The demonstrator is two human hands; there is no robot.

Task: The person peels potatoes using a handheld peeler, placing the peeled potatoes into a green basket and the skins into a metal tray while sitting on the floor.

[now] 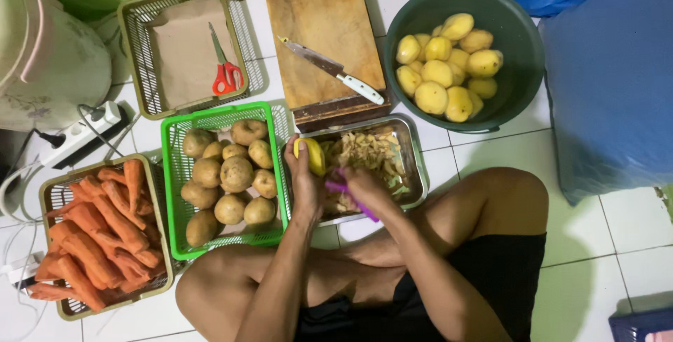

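The left hand (304, 174) is raised over the metal tray (415, 167), fingers closed around a potato (313, 155) (yellow, smooth, mostly peeled). The right hand (364, 189), just beside it, is clenched on a purple peeler (348, 196) above the peels (368, 151).

A red-handled pair of scissors (224, 72) lies on brown paper in a tan plastic basket (133, 16). A white-handled kitchen knife (333, 70) rests on the wooden cutting board (315, 5). Another tan basket (52, 198) holds peeled orange carrots (98, 237), beside a white power strip (73, 139).
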